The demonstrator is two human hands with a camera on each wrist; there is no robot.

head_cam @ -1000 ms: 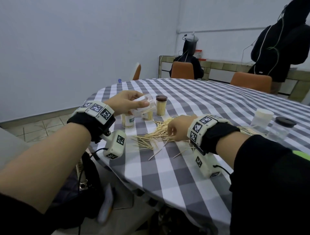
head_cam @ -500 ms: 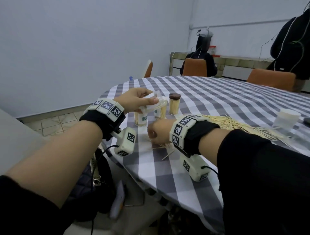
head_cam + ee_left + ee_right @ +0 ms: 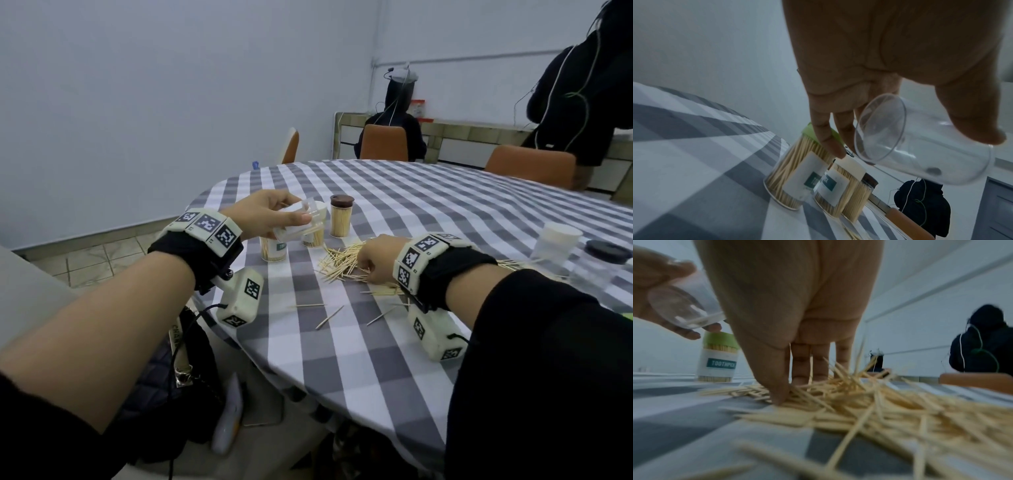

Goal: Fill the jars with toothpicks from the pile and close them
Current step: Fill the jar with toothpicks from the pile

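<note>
My left hand [image 3: 270, 214] gripped the empty jar [image 3: 920, 146], tilted. My right hand [image 3: 380, 258] pinched at the pile [image 3: 342, 265]; a loose pinch risked scattering toothpicks past the jar's mouth.

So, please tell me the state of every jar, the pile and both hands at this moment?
clear jar: empty, uncapped, tilted in the air
left hand: grips the clear jar
right hand: fingertips gathering in the toothpick pile
toothpick pile: loose, scattered on the table
green-lid jar: full, closed
brown-lid jar: full, closed
</note>
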